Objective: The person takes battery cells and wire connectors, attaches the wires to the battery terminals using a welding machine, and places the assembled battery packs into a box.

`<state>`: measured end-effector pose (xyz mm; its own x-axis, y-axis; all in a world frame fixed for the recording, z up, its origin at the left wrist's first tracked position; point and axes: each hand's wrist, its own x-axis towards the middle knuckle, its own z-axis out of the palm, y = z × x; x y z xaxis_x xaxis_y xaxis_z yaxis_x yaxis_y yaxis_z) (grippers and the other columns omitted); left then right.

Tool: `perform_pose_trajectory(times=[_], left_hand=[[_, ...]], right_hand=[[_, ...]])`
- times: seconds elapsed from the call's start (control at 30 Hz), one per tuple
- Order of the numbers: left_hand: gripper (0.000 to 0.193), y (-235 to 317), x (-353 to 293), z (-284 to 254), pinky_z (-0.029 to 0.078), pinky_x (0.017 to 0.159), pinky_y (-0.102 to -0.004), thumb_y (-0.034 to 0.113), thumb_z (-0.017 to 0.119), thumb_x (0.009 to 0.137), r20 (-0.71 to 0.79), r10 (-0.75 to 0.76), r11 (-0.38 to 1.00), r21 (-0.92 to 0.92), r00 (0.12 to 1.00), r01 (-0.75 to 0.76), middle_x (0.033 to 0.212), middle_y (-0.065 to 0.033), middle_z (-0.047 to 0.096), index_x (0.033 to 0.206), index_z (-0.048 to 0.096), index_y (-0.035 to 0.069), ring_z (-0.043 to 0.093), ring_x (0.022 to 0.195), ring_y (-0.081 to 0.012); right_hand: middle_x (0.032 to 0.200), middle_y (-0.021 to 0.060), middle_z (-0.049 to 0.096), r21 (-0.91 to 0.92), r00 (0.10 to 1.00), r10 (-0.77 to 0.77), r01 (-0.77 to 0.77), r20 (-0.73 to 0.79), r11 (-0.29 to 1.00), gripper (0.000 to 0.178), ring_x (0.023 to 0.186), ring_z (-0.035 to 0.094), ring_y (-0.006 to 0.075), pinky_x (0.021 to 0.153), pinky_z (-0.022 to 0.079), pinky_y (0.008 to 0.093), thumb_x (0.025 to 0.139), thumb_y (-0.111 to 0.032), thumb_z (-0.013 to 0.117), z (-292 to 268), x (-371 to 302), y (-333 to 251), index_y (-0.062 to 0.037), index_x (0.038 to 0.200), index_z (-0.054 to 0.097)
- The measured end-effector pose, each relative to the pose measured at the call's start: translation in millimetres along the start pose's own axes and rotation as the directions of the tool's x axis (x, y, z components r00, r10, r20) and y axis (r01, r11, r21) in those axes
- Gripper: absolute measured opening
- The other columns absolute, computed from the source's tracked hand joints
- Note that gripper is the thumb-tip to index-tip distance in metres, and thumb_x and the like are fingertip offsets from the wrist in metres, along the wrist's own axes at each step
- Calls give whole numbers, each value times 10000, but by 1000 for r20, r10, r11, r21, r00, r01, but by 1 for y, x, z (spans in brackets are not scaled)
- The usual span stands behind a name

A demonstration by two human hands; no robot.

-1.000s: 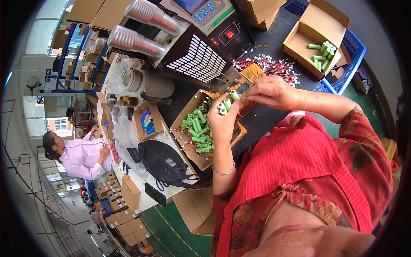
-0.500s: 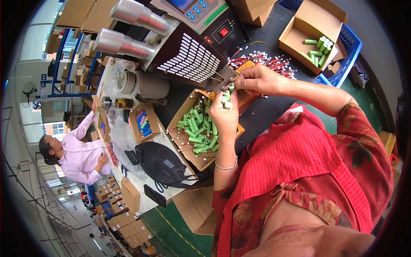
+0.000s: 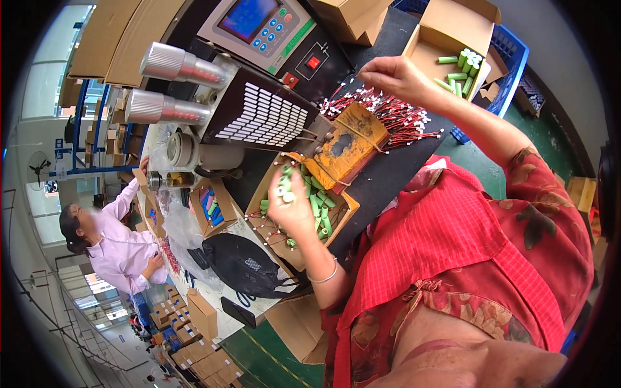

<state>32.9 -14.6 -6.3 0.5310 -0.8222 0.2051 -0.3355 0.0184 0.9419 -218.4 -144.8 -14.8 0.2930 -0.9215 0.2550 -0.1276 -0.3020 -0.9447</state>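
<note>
My left hand [image 3: 291, 210] is curled around a few green battery cells [image 3: 284, 187], slightly smeared by motion. It hangs over a cardboard box [image 3: 346, 210] of green cells with thin red and black leads. My right hand [image 3: 398, 74] is above a pile of red-and-black wires with white connectors [image 3: 388, 110], thumb and fingers pinched together; what they hold, if anything, is hidden. Between the hands lies a worn orange-yellow block [image 3: 352, 139] with a band around it, by the two electrode tips [image 3: 317, 137] of a spot-welding machine [image 3: 272, 107].
The machine's control panel [image 3: 259, 29] has a screen and a red switch. An open box of green cells [image 3: 446, 39] stands beside a blue crate [image 3: 514, 71]. A black mesh bag [image 3: 242, 262], a phone [image 3: 238, 313] and a metal flask [image 3: 217, 155] lie leftward, where a co-worker [image 3: 123, 239] stands.
My hands have parted. The left moved left with its cells over the box, away from the electrodes; the right moved up and away to the wire pile. The orange-yellow block is now uncovered.
</note>
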Motion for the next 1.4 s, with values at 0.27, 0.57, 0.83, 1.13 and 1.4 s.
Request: perform_pose_trajectory(times=[0.27,0.57,0.83,1.13,1.4], left_hand=[[298,-26,0,-78,465,560,-223,115,578,844,54,-156,974,176,986,144,909,-85,571,1112,548,-11,531,666,-101],[359,-18,-11,-56,504,624,-231,160,564,867,210,-237,970,-1,949,242,902,-91,610,1165,513,-34,590,784,-124],[333,0,-27,-13,498,614,-255,149,548,875,447,-263,732,-485,855,479,889,-94,600,1154,480,-19,596,796,-169],[414,17,-37,42,484,648,-235,50,621,808,516,-260,542,-622,816,565,996,-100,594,1186,459,6,591,819,-146],[356,17,-43,53,510,600,-234,2,625,787,482,-251,588,-613,840,528,891,-67,596,1116,491,-22,596,746,-122]], right_hand=[[845,142,567,-792,949,73,213,308,572,121,826,586,308,722,492,365,747,-29,513,-33,-13,60,-4,843,581],[819,119,577,-910,945,85,276,316,309,101,795,597,277,667,505,357,729,-70,539,-31,-19,50,-25,799,595],[694,159,602,-651,978,-150,210,148,730,98,668,618,286,596,491,353,753,-89,580,-47,-14,-9,3,745,612],[720,98,587,-146,926,-104,167,363,975,96,688,588,203,619,460,312,780,-83,635,-9,-69,-40,3,804,601],[763,12,602,225,873,264,-377,410,898,164,661,553,64,580,453,202,857,-159,584,47,-73,-28,-4,909,586]])
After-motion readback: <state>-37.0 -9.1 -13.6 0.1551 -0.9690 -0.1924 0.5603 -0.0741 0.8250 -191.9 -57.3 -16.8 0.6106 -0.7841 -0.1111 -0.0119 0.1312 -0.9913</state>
